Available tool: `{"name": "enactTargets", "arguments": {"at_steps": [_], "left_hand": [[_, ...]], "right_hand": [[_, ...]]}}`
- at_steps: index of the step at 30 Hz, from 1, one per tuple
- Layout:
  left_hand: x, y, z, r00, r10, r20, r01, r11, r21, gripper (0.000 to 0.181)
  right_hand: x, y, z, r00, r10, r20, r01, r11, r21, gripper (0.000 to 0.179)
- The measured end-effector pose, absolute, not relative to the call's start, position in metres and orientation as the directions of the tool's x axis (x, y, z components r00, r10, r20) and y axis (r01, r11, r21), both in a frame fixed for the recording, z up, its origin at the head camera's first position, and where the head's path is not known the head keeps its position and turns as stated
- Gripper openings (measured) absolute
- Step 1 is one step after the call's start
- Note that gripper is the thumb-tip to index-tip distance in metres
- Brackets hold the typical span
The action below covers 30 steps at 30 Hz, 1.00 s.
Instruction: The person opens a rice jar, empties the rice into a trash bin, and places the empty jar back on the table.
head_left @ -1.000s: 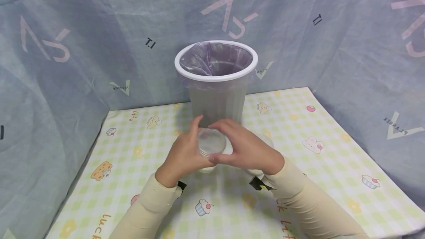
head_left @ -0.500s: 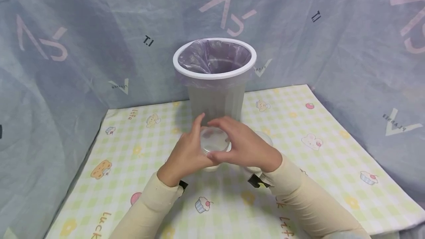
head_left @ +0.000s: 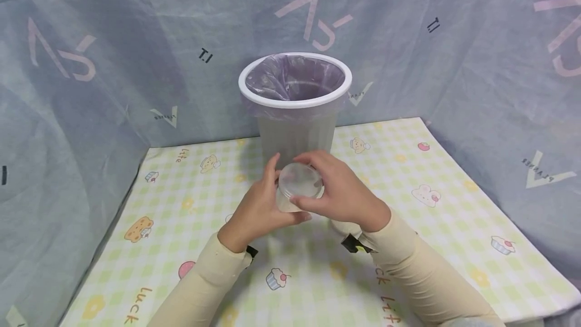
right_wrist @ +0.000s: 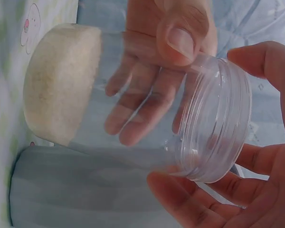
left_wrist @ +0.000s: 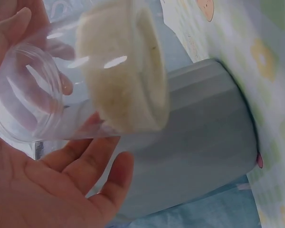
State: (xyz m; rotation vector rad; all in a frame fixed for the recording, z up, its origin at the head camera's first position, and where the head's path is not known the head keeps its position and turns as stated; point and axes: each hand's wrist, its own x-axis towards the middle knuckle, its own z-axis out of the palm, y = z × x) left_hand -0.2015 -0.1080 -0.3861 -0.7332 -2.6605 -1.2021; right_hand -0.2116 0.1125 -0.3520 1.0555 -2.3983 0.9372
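Between my hands is a clear plastic jar with a clear lid. Pale fine grains, perhaps rice, fill its bottom part, seen in the left wrist view as a cream mass. My right hand grips the lid end, thumb on the near side and fingers beyond. My left hand curves round the jar's body, its thumb in front and fingers behind; several left fingers look loose in the left wrist view. The jar appears lifted off the table.
A grey bin with a white rim and purple liner stands just beyond my hands. Under my right wrist a second pale container is partly hidden. A checked, printed cloth covers the table; grey-blue fabric hangs around it.
The jar has risen and shifted slightly right, its lid now higher within my hands. My right hand has moved up with it. More of the body shows above my left thumb.
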Motion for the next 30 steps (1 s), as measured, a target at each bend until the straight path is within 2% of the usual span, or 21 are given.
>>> {"name": "enactTargets", "arguments": {"at_steps": [10,19,30], "left_hand": [[-0.2045,-0.1068,-0.3890,-0.874,0.359,0.328,0.483,0.562,0.672,0.135],[-0.2058,-0.1043,-0.3893,-0.846,0.358,0.395,0.533,0.540,0.652,0.090],[-0.2033,-0.1039,-0.3856,-0.830,0.311,0.462,0.544,0.636,0.548,0.084]], "right_hand": [[-0.2115,0.1149,-0.3463,-0.676,-0.453,0.581,-0.731,0.514,-0.450,0.064],[-0.2091,0.1130,-0.3430,-0.663,-0.456,0.593,-0.746,0.463,-0.478,0.060],[-0.2063,0.1128,-0.3424,-0.667,-0.485,0.565,-0.745,0.424,-0.516,0.054]]}}
